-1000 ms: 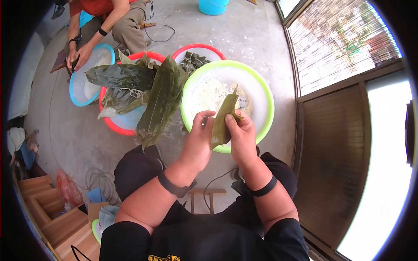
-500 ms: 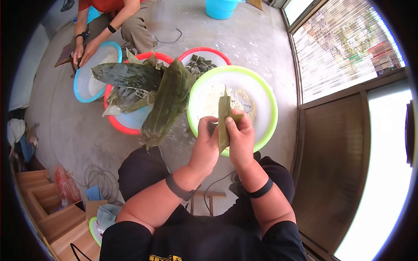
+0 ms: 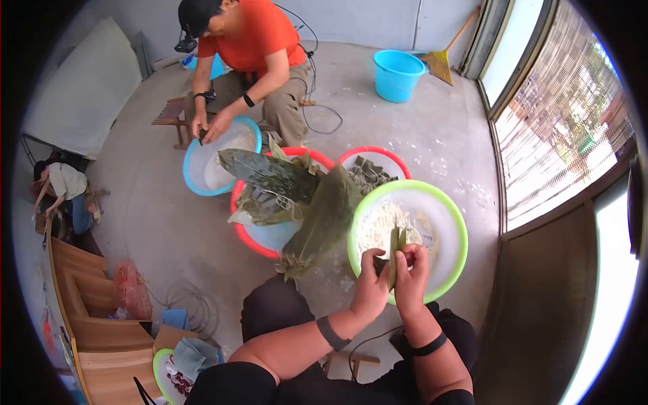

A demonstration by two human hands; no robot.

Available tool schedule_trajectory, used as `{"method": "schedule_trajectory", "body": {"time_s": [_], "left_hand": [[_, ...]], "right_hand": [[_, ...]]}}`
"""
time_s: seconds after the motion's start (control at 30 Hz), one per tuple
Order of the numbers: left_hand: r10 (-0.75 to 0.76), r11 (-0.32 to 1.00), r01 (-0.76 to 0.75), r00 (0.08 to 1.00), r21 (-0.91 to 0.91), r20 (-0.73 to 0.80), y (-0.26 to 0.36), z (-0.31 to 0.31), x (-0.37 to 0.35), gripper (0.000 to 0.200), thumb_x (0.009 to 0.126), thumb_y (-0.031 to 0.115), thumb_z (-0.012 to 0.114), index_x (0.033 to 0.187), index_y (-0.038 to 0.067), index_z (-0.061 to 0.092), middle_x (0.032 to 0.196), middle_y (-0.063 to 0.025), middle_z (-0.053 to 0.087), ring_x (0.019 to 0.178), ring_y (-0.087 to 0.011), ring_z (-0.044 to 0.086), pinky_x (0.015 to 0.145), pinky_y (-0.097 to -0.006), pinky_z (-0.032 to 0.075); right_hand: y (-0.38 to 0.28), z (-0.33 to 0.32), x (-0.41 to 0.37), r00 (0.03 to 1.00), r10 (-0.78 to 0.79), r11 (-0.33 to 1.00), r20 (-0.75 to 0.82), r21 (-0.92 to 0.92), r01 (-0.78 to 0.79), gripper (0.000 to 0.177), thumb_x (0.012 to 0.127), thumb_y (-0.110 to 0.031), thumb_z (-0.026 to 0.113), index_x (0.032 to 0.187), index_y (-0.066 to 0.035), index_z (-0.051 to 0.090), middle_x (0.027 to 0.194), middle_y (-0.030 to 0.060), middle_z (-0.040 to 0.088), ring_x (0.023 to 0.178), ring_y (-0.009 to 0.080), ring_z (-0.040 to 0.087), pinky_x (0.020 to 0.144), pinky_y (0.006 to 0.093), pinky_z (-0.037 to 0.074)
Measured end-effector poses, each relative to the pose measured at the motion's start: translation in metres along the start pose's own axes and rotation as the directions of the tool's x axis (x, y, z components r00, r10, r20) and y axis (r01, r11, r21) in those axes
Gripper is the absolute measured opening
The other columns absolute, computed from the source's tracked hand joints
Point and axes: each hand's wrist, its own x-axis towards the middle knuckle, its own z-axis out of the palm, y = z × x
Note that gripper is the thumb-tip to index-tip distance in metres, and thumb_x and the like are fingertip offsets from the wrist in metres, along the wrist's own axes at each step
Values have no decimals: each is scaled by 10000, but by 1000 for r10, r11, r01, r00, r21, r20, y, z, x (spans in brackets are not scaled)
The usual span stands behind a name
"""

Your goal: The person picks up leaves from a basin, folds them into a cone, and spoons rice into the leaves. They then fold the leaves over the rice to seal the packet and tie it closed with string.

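Note:
My left hand and my right hand are close together over the near edge of a green-rimmed basin. Between them they grip a folded green leaf, its narrow end pointing up; what lies inside the fold is hidden. White rice grains cover part of the basin's floor. To the left, long broad leaves lie across a red-rimmed basin and hang over its near side, with pale strings among them. Behind, another red-rimmed basin holds dark leaf-wrapped parcels.
A co-worker in a red shirt sits opposite, hands over a blue-rimmed basin. A blue bucket and broom stand at the back. Wooden furniture is at left, a window wall at right.
My view has tilted up and swung left, so scene items appear lower and further right. The leaf now looks narrower and folded, both hands still on it.

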Motion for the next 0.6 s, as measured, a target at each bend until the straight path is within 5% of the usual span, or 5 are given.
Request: {"method": "schedule_trajectory", "body": {"time_s": [0.07, 0.27, 0.6], "left_hand": [[-26, 1000, 26, 1000, 4, 7, 0, 0, -1, 306, 1031, 166, 562, 1265, 23, 425, 990, -153, 596, 877, -222, 605, 795, -355, 493], [-3, 1000, 2, 999, 18, 52, -5, 0, -5, 311, 1022, 145, 575, 1265, 26, 421, 1045, -187, 585, 907, -273, 616, 809, -376, 498], [-35, 999, 33, 992, 14, 122, -6, -1, -3, 322, 1023, 151, 573, 1276, 44, 405, 1041, -203, 599, 887, -291, 633, 791, -388, 506]], "right_hand": [[5, 4, 1, 1000, -2, 987, 24, 160, -2, 110, 945, 45, 588, 1019, -28, 554, 904, 7, 520, 790, 73, 494, 723, 234, 443], [3, -2, -9, 985, 119, 951, 122, 270, -148, 86, 1037, -24, 472, 1089, -34, 540, 942, -4, 527, 850, 71, 502, 758, 223, 439], [10, -1, -22, 995, 5, 995, 103, 97, -15, 306, 1126, -267, 327, 1224, -39, 506, 1064, 35, 525, 971, 125, 494, 880, 273, 427]]}}
